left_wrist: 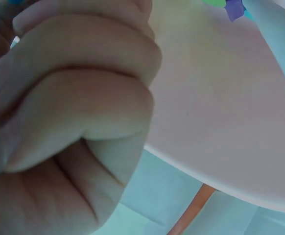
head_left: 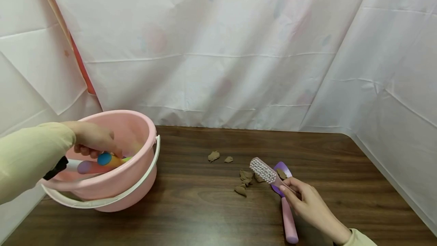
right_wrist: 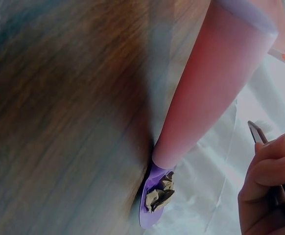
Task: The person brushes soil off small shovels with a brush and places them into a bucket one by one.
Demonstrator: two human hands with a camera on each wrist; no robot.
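My left hand [head_left: 93, 137] reaches into a pink bucket [head_left: 138, 189]. Its fingers [left_wrist: 83, 112] are curled beside a toy tool's orange handle [head_left: 117, 162] with a blue end; I cannot tell whether they grip it. My right hand [head_left: 312, 204] pinches a small pink brush [head_left: 274, 177], its white bristles facing up. Under the brush, a toy shovel [head_left: 288, 219] with a purple blade and pink handle lies on the table. Dry brown leaves [right_wrist: 159, 193] rest on its blade. More dry leaves [head_left: 246, 175] are scattered left of the brush.
In the bucket lies a pink handle with a purple end [head_left: 89, 167], among other toy tools. The bucket's white carrying handle [head_left: 136, 185] hangs down its front. Two leaves [head_left: 214, 156] lie farther back on the dark wooden table [head_left: 191, 208]. White sheets [head_left: 218, 48] surround the table.
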